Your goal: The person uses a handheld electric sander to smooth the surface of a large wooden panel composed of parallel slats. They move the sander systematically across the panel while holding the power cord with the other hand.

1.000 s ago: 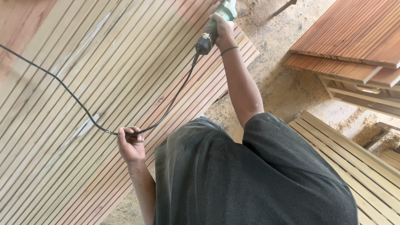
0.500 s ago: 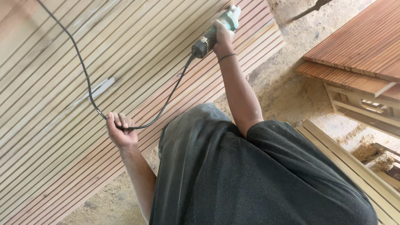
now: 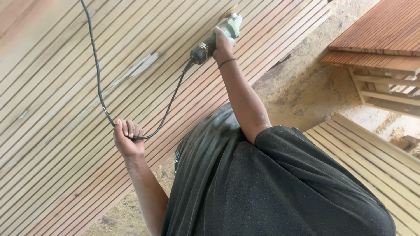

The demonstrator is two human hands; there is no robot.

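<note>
Fingers point(image 3: 128, 129) of the left hand point(image 3: 127, 140) curl shut around a black power cord point(image 3: 97, 78), gripping it where it bends, with the knuckles facing the camera above the slatted wooden panel point(image 3: 65, 144). From that grip the cord runs 2 ways: 1 length climbs toward the top edge of the view, the other loops up and to the right into the rear of a green angle grinder point(image 3: 217, 37). Around the body of that grinder the right hand point(image 3: 223, 43) is clenched tight, arm stretched out, a thin dark band at the wrist; the tool's head sits against the panel's slats near the upper middle of the view. A pale scuffed patch point(image 3: 142, 65) marks the slats between the 2 hands. The panel spreads across the whole left side, its long slats running diagonally. The person's dark shirt point(image 3: 280, 188) fills the lower right. Beyond the panel's edge lies sawdust-covered ground point(image 3: 302, 87), with a stack of reddish slatted panels point(image 3: 380, 39) at the upper right and another pale slatted panel point(image 3: 376, 157) at the right edge.
</note>
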